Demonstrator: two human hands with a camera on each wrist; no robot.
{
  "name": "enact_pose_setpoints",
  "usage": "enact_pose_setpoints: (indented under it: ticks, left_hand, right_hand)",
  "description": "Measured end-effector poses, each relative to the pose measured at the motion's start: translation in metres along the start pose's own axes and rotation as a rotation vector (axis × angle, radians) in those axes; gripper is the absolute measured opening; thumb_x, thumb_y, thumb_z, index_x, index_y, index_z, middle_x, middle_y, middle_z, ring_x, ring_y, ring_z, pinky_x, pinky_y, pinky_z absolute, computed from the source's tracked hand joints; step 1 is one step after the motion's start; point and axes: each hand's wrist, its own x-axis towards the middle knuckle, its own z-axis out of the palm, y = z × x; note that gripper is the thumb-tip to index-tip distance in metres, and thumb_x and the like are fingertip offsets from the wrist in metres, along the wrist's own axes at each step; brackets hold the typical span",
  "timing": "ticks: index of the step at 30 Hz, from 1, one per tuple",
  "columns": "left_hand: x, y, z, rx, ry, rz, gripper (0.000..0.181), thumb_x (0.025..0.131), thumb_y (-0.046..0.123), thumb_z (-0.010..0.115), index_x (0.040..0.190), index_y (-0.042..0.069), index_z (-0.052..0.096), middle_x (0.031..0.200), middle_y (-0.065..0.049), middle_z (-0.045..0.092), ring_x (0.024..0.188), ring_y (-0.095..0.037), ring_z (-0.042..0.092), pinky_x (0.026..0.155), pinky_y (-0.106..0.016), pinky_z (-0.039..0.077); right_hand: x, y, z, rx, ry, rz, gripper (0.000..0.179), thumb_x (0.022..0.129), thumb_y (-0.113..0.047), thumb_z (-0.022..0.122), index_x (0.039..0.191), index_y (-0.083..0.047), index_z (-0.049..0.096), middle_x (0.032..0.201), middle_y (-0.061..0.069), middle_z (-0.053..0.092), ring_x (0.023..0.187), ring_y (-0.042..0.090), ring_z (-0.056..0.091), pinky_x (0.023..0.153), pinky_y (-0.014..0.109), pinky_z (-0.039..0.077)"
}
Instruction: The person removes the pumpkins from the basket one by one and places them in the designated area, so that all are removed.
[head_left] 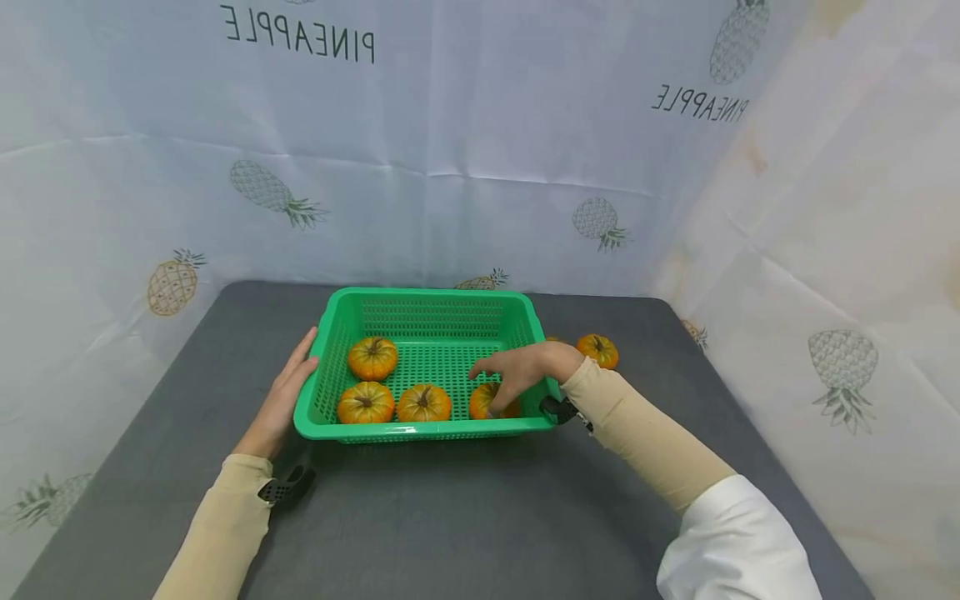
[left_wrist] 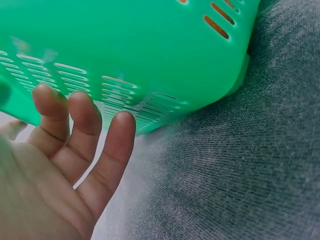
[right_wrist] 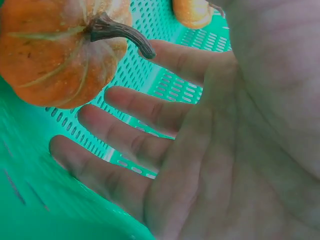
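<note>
A green plastic basket (head_left: 420, 431) with slotted walls holds several small orange pumpkins, among them a back-left one (head_left: 372, 358) and a front-middle one (head_left: 423, 403). My right hand (head_left: 525, 370) reaches over the basket's right side, above the rightmost pumpkin (head_left: 480, 403). In the right wrist view the fingers (right_wrist: 150, 112) are spread and fairly straight beside a pumpkin (right_wrist: 60, 55) with a curved brown stem, not curled round it. At the basket's left outer wall (left_wrist: 165, 55) is my left hand (head_left: 283, 396), its fingers loosely bent against or close to the wall.
Behind my right wrist, an orange pumpkin (head_left: 597, 350) lies on the dark grey table (head_left: 450, 517), to the right of the basket. Another one (head_left: 553, 339) is mostly hidden by the hand. A pale pineapple-print cloth (head_left: 465, 125) hangs behind and beside the table.
</note>
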Motion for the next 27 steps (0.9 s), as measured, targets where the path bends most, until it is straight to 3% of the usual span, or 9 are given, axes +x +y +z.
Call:
enact_pose_setpoints:
  ticks: [10, 16, 23, 27]
  left_hand:
    - [-0.002, -0.003, 0.003, -0.02, 0.009, -0.012, 0.061, 0.109, 0.054, 0.031, 0.16, 0.048, -0.002, 0.172, -0.002, -0.008, 0.151, -0.04, 0.02, 0.089, -0.014, 0.043]
    - [-0.003, -0.002, 0.001, -0.021, 0.003, -0.01, 0.06, 0.109, 0.053, 0.03, 0.159, 0.048, -0.002, 0.172, -0.001, -0.009, 0.152, -0.039, 0.017, 0.089, -0.012, 0.042]
    - [-0.002, 0.0, 0.0, -0.014, 0.003, -0.015, 0.06, 0.109, 0.054, 0.03, 0.159, 0.05, -0.002, 0.172, -0.002, -0.007, 0.149, -0.039, 0.025, 0.087, -0.014, 0.045]
    - [0.0, 0.001, 0.001, -0.017, -0.002, -0.016, 0.06, 0.109, 0.054, 0.031, 0.159, 0.05, -0.001, 0.172, -0.001, -0.008, 0.151, -0.04, 0.022, 0.089, -0.015, 0.044]
  right_hand:
    - [0.004, -0.006, 0.001, -0.067, -0.041, 0.007, 0.071, 0.096, -0.039, 0.067, 0.158, -0.023, 0.035, 0.166, 0.004, 0.03, 0.151, 0.025, 0.033, 0.116, 0.045, 0.039]
    - [0.007, -0.01, 0.001, -0.104, -0.054, 0.005, 0.072, 0.096, -0.038, 0.068, 0.158, -0.022, 0.035, 0.166, 0.005, 0.029, 0.151, 0.026, 0.034, 0.116, 0.045, 0.039]
    - [0.012, -0.01, -0.002, -0.083, -0.07, 0.021, 0.072, 0.095, -0.039, 0.069, 0.157, -0.023, 0.035, 0.163, 0.007, 0.035, 0.148, 0.026, 0.038, 0.113, 0.044, 0.041]
    - [0.013, -0.005, -0.005, -0.05, -0.081, 0.03, 0.074, 0.094, -0.039, 0.071, 0.157, -0.024, 0.035, 0.16, 0.01, 0.039, 0.145, 0.027, 0.041, 0.108, 0.043, 0.045]
